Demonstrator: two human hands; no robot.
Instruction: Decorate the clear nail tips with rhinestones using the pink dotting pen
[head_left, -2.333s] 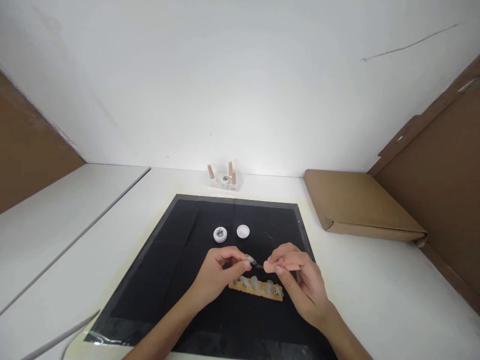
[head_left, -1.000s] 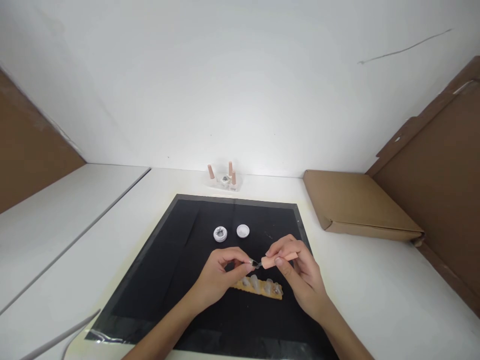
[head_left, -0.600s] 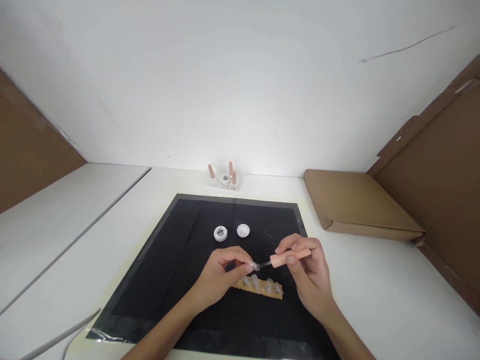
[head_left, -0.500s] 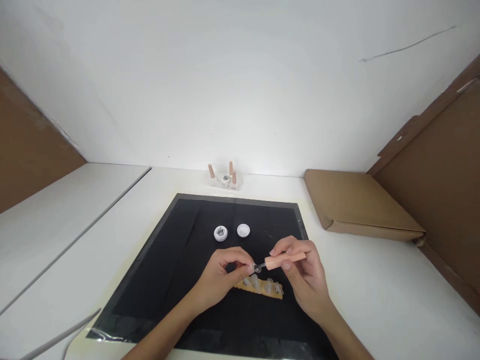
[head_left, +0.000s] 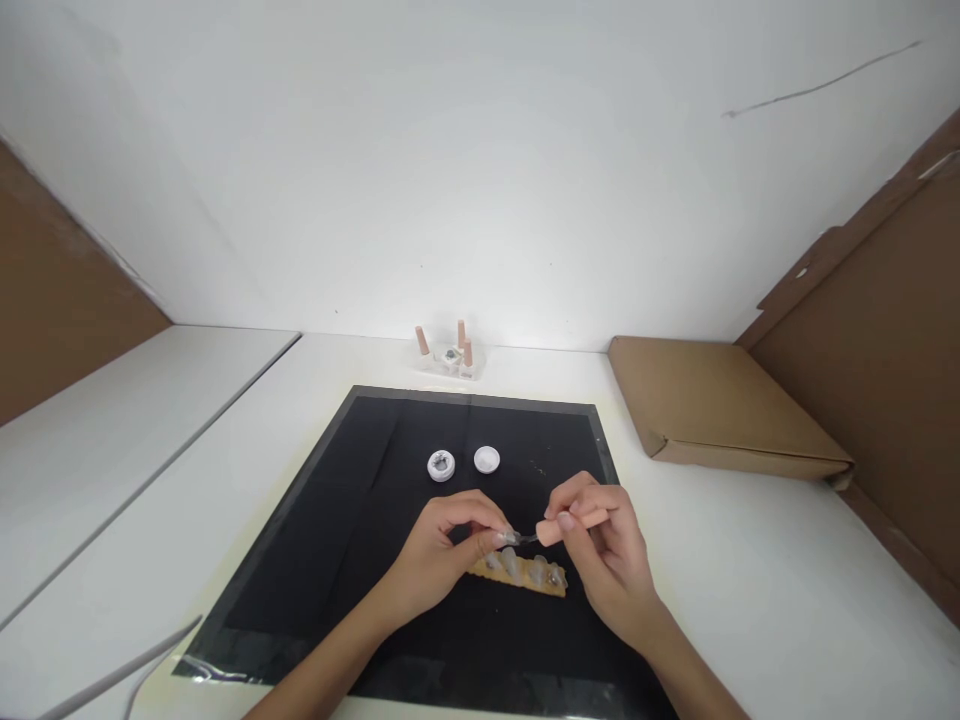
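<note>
Between thumb and fingertips, my left hand (head_left: 454, 545) pinches a clear nail tip (head_left: 511, 538). My right hand (head_left: 606, 545) is closed around the peach handle of a nail polish brush (head_left: 551, 530). The brush's dark end points left and meets the nail tip, or lies just over it; which one I cannot tell. Below the fingers, a tan strip (head_left: 551, 590) lies on the black mat with several clear nail tips (head_left: 537, 571) standing on it. My left hand hides the strip's left end.
On the black mat (head_left: 337, 480) stand a small open white jar (head_left: 441, 465) with silvery bits and a white lid (head_left: 487, 459). Farther back, a clear holder (head_left: 442, 370) carries peach-capped bottles. A flat cardboard box (head_left: 727, 400) rests at the right.
The brush has turned slightly, and its handle now sits a little farther right and lower at the brush end. My left hand keeps its pinch on the nail tip, which looks tilted differently.
</note>
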